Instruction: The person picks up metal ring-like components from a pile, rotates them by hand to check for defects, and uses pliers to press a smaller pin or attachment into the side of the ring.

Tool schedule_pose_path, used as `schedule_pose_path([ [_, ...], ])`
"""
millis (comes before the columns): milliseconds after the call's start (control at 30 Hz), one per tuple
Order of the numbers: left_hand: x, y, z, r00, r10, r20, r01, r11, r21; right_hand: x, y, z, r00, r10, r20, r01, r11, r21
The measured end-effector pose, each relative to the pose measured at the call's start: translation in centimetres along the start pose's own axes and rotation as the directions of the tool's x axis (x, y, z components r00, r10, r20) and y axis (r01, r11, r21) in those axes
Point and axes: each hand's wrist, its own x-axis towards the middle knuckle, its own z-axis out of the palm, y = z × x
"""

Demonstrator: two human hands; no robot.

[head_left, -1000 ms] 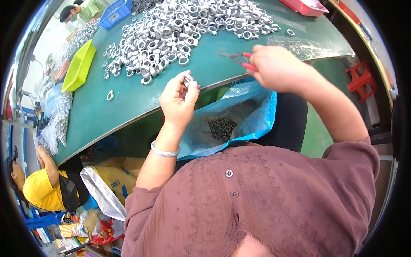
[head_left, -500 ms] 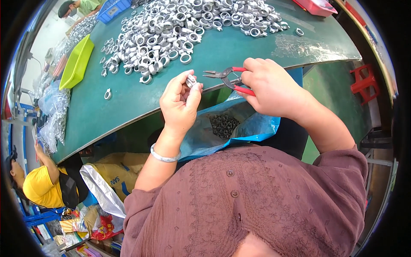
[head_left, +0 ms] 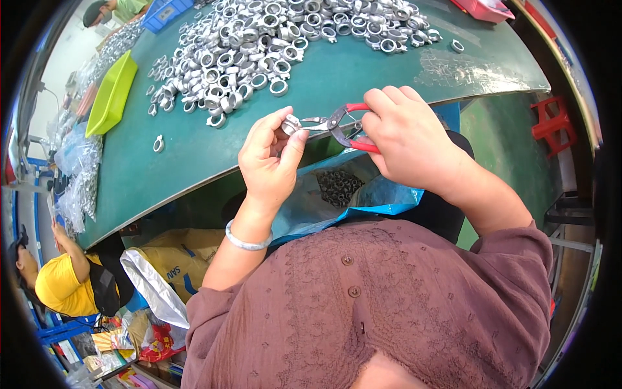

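Between the thumb and fingers of my left hand (head_left: 269,152) is a small metal ring clamp (head_left: 290,125). My right hand (head_left: 411,139) grips the pliers (head_left: 335,125) by their red handles. The jaws are parted, with their tips at the right side of the ring clamp; whether they touch it I cannot tell. Both hands are over the near edge of the green table (head_left: 194,155). A large heap of similar silver ring clamps (head_left: 246,52) lies beyond them, and a single loose ring clamp (head_left: 159,144) rests to the left.
Below my hands, a blue bag (head_left: 389,198) holds dark small parts (head_left: 338,187). A yellow-green tray (head_left: 113,94) and clear plastic bags (head_left: 78,155) line the left side. A red stool (head_left: 552,128) stands right. A person in yellow (head_left: 68,285) is at lower left; another (head_left: 120,11) is far left.
The pliers have moved left, bringing their opened jaws up to the ring clamp. My left hand has turned the clamp so its round opening shows more.
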Motion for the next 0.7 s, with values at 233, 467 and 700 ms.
schedule_pose_path([
  [233, 0.10, 0.49, 0.04, 0.998, -0.056, 0.010, 0.057, 0.996, -0.071, 0.02, 0.20, 0.04, 1.000, -0.002, 0.010, 0.002, 1.000, -0.002],
  [467, 0.19, 0.40, 0.06, 0.999, -0.032, 0.007, 0.032, 0.999, -0.035, -0.07, 0.34, 0.09, 1.000, -0.011, 0.000, 0.011, 0.999, -0.030],
  [700, 0.22, 0.32, 0.14, 1.000, -0.001, 0.009, 0.000, 1.000, 0.018, -0.15, 0.37, -0.06, 0.999, -0.003, 0.046, 0.004, 0.999, -0.042],
])
